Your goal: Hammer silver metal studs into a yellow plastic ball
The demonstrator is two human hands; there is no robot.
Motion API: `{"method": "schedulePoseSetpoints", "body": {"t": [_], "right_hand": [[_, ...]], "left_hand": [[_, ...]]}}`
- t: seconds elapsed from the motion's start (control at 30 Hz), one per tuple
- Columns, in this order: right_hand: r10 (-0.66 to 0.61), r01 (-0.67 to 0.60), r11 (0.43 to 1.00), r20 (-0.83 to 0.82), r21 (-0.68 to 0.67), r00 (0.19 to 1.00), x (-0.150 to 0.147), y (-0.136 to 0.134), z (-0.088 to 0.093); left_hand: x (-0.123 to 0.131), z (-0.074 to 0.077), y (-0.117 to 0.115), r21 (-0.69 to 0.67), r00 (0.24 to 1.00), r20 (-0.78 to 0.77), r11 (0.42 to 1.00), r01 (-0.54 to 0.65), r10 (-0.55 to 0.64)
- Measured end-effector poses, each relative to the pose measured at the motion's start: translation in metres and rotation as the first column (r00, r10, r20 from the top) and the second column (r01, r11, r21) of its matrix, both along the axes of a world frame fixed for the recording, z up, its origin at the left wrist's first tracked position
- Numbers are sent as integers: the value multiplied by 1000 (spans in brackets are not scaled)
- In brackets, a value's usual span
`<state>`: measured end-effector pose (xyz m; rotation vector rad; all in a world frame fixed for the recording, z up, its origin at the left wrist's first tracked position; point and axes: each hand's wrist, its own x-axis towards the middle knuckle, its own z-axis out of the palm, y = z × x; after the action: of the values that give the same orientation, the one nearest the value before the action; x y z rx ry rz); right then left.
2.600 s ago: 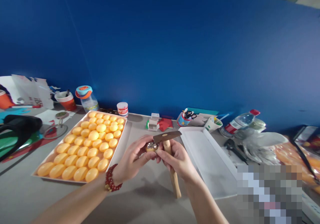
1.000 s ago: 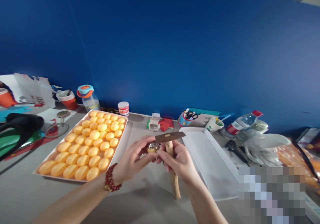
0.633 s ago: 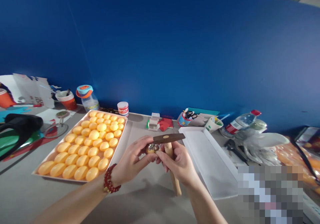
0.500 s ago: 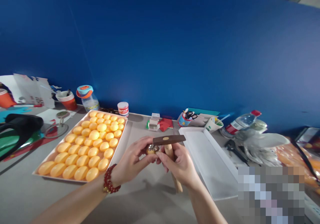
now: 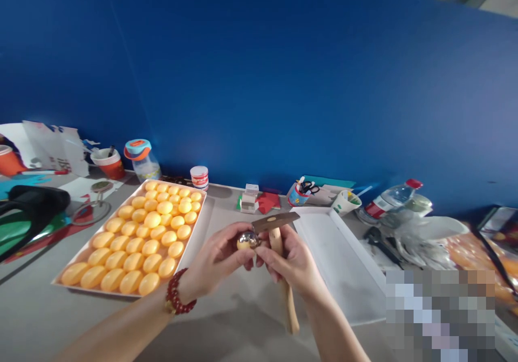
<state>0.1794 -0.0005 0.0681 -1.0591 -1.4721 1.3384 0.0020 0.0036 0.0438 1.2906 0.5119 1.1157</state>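
My left hand (image 5: 220, 254), with a red bead bracelet (image 5: 177, 293) at its wrist, pinches a shiny round metallic ball (image 5: 247, 240) between thumb and fingers. It gleams gold and silver; its exact kind is unclear. My right hand (image 5: 293, 257) is closed around a hammer (image 5: 276, 240) just below its dark head, and the pale wooden handle points down toward the table. The right thumb and fingertips also meet the ball's right side; whether they grip a small part there is hidden. Left of my hands lies a shallow tray (image 5: 193, 227) with rows of orange-yellow balls (image 5: 152, 220).
A white tray (image 5: 340, 275) lies to the right. Along the blue wall stand a bottle with a blue lid (image 5: 141, 159), a small tub (image 5: 199, 177), a pen cup with scissors (image 5: 297, 193) and a plastic bottle (image 5: 390, 200). Clear plastic wrap (image 5: 416, 238) lies at right.
The metallic ball has turned and shows more between my fingers. The hammer has tilted, its handle end now lower and slightly further right. Both hands keep nearly the same place.
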Motion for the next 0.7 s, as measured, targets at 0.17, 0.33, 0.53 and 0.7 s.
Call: {"method": "schedulePoseSetpoints", "body": {"t": [0.17,0.33,0.53,0.7], "right_hand": [[-52,23,984,166,176,985,13,-6,6],[-120,-31,945,432,327,894,20,-9,11],[-201,-41,910,525,412,827,16,-6,9],[-327,-7,846,528,534,784,17,-9,7]], "left_hand": [[-3,-3,4,-37,992,-89,995,-92,89],[-5,1,5,-70,974,-175,985,-160,146],[-2,-3,9,-81,998,-56,996,-27,22],[-2,-4,11,-80,997,-64,996,-50,45]]}}
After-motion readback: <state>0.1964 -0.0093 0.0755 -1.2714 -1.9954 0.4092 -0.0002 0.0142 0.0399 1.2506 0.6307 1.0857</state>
